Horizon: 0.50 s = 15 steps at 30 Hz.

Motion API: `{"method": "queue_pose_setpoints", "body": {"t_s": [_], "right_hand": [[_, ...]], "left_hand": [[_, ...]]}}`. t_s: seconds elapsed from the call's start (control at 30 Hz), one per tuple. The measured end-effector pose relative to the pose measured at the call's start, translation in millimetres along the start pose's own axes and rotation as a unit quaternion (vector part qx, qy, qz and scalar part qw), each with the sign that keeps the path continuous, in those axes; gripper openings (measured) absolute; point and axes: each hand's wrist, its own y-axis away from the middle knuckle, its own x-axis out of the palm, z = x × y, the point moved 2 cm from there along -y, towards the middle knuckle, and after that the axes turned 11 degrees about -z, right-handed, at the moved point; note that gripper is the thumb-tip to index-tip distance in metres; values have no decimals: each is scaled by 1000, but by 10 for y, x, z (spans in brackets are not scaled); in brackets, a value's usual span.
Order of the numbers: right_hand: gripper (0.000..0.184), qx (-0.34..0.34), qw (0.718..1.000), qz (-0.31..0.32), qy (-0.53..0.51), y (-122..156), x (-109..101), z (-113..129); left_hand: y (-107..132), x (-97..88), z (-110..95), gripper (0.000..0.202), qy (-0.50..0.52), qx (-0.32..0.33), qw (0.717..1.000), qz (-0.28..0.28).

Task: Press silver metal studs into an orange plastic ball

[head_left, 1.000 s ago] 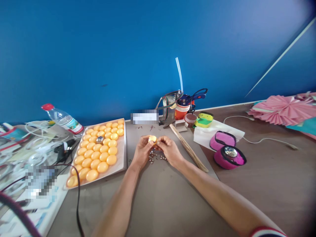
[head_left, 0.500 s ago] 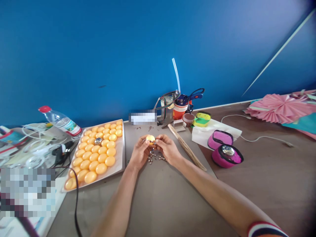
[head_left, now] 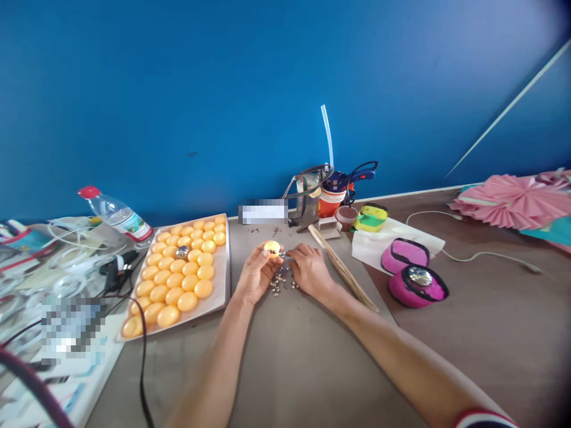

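Observation:
In the head view, my left hand (head_left: 256, 273) is closed around an orange-yellow ball (head_left: 272, 248) with small shiny silver pieces on its near side. My right hand (head_left: 310, 267) is just to the right, palm down, its fingers bent and drawn together low over the table. Whatever those fingertips pinch is hidden or too small to name. Beneath and between the hands lies a scatter of small shiny pieces (head_left: 275, 286). To the left, a shallow white tray (head_left: 222, 270) carries rows of similar orange balls (head_left: 176, 281), with one silver-covered ball (head_left: 182, 252) among them.
Right of my hands lie wooden sticks (head_left: 343, 267). Behind stand a glass jar (head_left: 307, 202) and stacked paper cups (head_left: 331, 202). Two pink bands (head_left: 413, 286) and a yellow-green band (head_left: 371, 217) sit at right. A bottle (head_left: 120, 219), cables and a dark cord (head_left: 143, 356) are left.
My right hand has come away from the ball and turned palm down toward the small pieces. My left hand still holds the ball. The view has shifted slightly.

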Motion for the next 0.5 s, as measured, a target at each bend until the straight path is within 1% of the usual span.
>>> {"method": "queue_pose_setpoints", "body": {"t_s": [0.1,0.2,0.37,0.5], "right_hand": [[24,-3,995,46,89,20,-11,24],[24,-6,989,72,132,21,-25,40],[20,0,982,96,165,18,-27,29],[19,1,984,97,152,9,-20,21]], "left_hand": [[2,-1,-3,26,-1,2,1000,-1],[1,-3,0,27,-4,1,1000,-4],[-1,-3,13,27,-7,2,1000,-2],[2,6,21,27,-10,0,1000,-7]]}}
